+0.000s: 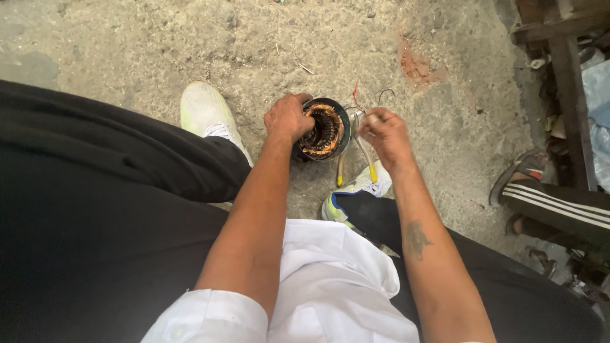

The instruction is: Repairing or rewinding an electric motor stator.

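Note:
A round black motor stator (326, 130) with copper-coloured windings inside stands on the dirt floor between my feet. My left hand (287, 117) grips its left rim. My right hand (382, 129) is just right of the stator, fingers pinched on thin wires (363, 109) that lead out of it, some red and dark. Yellow-sleeved leads (368, 162) hang down below that hand.
My white shoe (206, 111) rests left of the stator, another shoe (356, 190) just below it. A second person's leg in striped dark trousers and a sandal (540, 190) is at the right. A wooden bench frame (569, 76) with clutter stands at the far right.

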